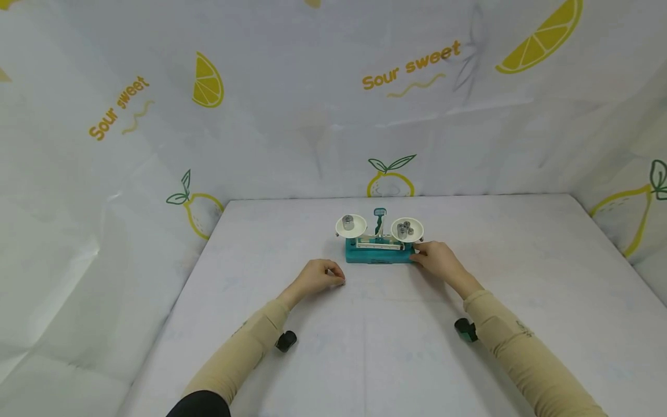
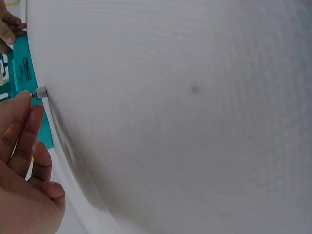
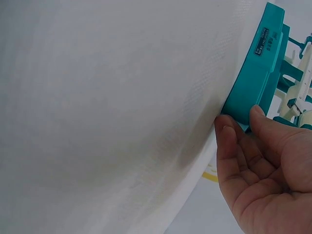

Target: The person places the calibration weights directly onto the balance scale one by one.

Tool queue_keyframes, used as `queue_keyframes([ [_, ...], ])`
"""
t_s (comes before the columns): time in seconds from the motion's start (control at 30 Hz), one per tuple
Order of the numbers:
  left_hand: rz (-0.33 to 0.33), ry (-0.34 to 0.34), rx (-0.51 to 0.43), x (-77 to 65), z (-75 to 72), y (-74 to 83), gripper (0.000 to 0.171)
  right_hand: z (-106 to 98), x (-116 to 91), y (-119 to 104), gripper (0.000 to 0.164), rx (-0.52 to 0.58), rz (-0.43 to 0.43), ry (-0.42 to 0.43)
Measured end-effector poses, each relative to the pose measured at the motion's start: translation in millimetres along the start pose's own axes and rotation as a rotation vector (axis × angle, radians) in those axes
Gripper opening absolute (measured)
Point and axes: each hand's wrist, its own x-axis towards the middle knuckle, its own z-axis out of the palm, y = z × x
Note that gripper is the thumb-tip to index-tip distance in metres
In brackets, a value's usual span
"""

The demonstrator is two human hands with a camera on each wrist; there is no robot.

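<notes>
A teal balance scale (image 1: pixel 379 256) stands on the white table. Several metal weights (image 1: pixel 402 230) sit in its right white pan (image 1: pixel 417 234), and a larger metal weight (image 1: pixel 348 222) is in its left pan (image 1: pixel 357 227). In front of the scale, to the left, my left hand (image 1: pixel 316 277) pinches a small knobbed metal weight (image 2: pixel 41 92) by its knob, between thumb and forefinger. My right hand (image 1: pixel 440 260) holds the right end of the scale's base (image 3: pixel 256 73), thumb against one face and curled fingers at the end.
Black wrist cameras (image 1: pixel 286 341) hang below both forearms. A white sheet (image 1: pixel 292 127) printed with lemons rises behind the table (image 1: pixel 365 347) and along its sides.
</notes>
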Motion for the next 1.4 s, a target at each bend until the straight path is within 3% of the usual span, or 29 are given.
queue_keyframes([
  [0.47, 0.001, 0.016, -0.020, -3.8, -1.1, 0.8, 0.007, -1.2, -0.6, -1.7, 0.039, 0.002, 0.018, -0.017],
  [0.77, 0.024, 0.205, -0.075, 3.3, -31.4, 14.9, 0.008, -1.2, -0.5, -1.9, 0.040, 0.000, 0.019, -0.013],
  [1.03, 0.094, 0.336, -0.026, 9.6, -59.8, 36.1, 0.010, 0.3, 0.8, 0.4, 0.040, -0.008, 0.010, -0.006],
  [1.23, 0.128, 0.400, 0.021, 18.2, -64.5, 47.3, 0.014, -0.4, 0.1, -0.5, 0.040, -0.008, 0.013, -0.006],
  [1.4, 0.132, 0.402, 0.049, 26.4, -59.8, 51.6, 0.014, -1.7, -1.2, -2.9, 0.039, -0.007, 0.016, -0.011],
])
